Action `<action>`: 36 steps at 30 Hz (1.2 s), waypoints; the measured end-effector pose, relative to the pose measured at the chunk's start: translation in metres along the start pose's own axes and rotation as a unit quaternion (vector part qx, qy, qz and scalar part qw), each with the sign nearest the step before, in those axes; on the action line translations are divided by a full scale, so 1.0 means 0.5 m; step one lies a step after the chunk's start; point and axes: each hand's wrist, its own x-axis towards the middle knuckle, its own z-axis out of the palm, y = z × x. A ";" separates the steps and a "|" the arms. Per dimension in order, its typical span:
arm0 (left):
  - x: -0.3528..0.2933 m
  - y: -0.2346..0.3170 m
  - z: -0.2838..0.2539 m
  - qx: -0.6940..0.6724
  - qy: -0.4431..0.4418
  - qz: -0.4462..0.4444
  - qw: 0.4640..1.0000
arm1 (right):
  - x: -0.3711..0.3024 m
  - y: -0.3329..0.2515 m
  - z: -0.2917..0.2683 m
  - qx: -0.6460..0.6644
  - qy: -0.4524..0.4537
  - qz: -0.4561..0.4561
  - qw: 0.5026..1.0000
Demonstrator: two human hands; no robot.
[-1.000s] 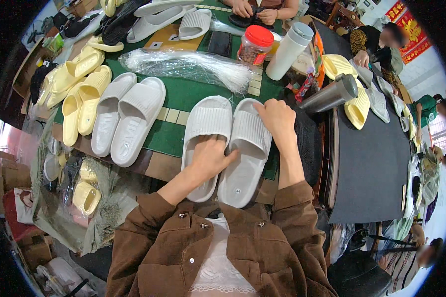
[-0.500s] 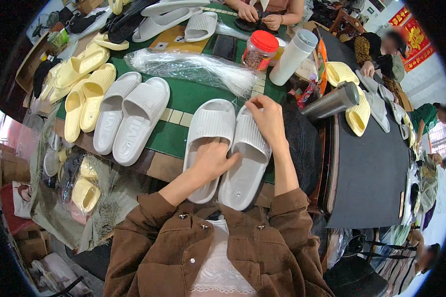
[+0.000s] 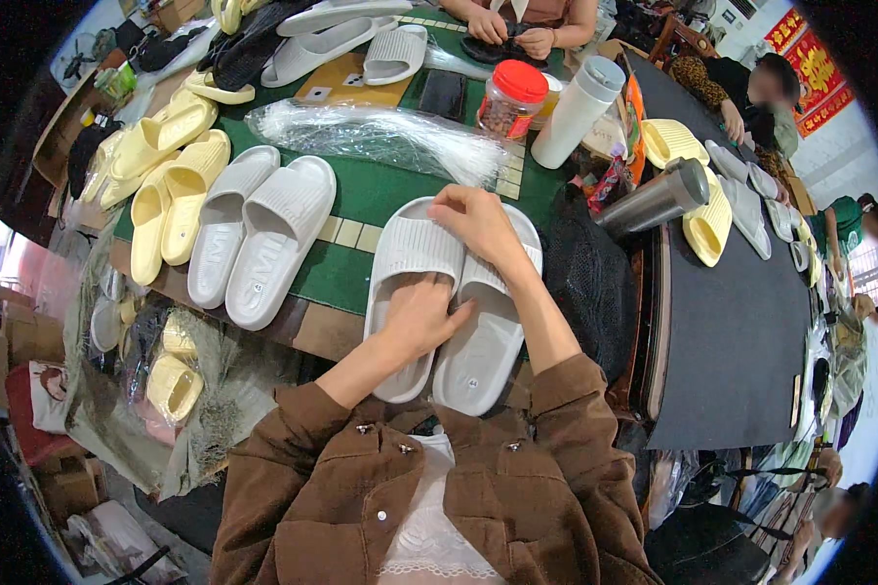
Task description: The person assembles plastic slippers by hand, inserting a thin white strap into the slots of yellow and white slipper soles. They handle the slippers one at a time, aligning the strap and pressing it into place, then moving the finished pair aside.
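Note:
A pair of light grey slide slippers, the left one (image 3: 418, 239) and the right one (image 3: 488, 356), lies side by side at the table's near edge. My left hand (image 3: 421, 317) reaches into the left slipper, its fingers partly hidden under the ribbed strap. Its thumb rests at the right slipper's inner side, so the hand grips the two where they meet. Over the toe ends, my right hand (image 3: 480, 222) bends down with thumb and fingertips pinched together between the straps. Whatever lies in that pinch is too small to make out.
A plastic-wrapped bundle of clear strands (image 3: 380, 136) lies beyond the slippers. Grey slippers (image 3: 281, 239) and yellow slippers (image 3: 193, 190) stand to the left. Right are a red-lidded jar (image 3: 514, 97), a white bottle (image 3: 578, 112), a steel tumbler (image 3: 658, 200) and black mesh (image 3: 587, 283). Co-workers sit around.
My right hand has moved left, from the right slipper's toe to between the two toe ends. My left hand stays in the left slipper.

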 end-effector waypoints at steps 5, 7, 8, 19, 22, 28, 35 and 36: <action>-0.008 0.001 -0.010 0.023 0.033 0.036 0.999 | -0.020 -0.014 -0.009 -0.028 0.063 -0.005 0.998; -0.021 -0.007 -0.013 0.070 0.123 0.123 0.982 | -0.029 -0.016 -0.015 -0.018 0.088 -0.008 0.996; -0.030 -0.007 -0.015 0.081 0.146 0.146 0.975 | -0.034 -0.015 -0.018 -0.012 0.098 -0.013 0.995; 0.048 0.009 -0.160 -0.087 0.189 0.113 0.971 | -0.073 -0.015 -0.025 0.140 0.162 0.020 0.977; 0.139 -0.010 -0.122 -0.187 0.132 0.095 0.969 | -0.076 0.009 -0.025 0.175 0.182 0.031 0.967; 0.187 -0.006 -0.069 -0.271 0.099 0.059 0.956 | -0.077 0.038 -0.026 0.230 0.211 0.046 0.949; 0.159 -0.009 -0.058 -0.316 0.152 0.033 0.936 | -0.090 -0.003 -0.036 0.120 0.171 0.032 0.977; 0.156 -0.005 -0.056 -0.313 0.157 0.039 0.936 | -0.096 -0.008 -0.039 0.095 0.172 0.027 0.980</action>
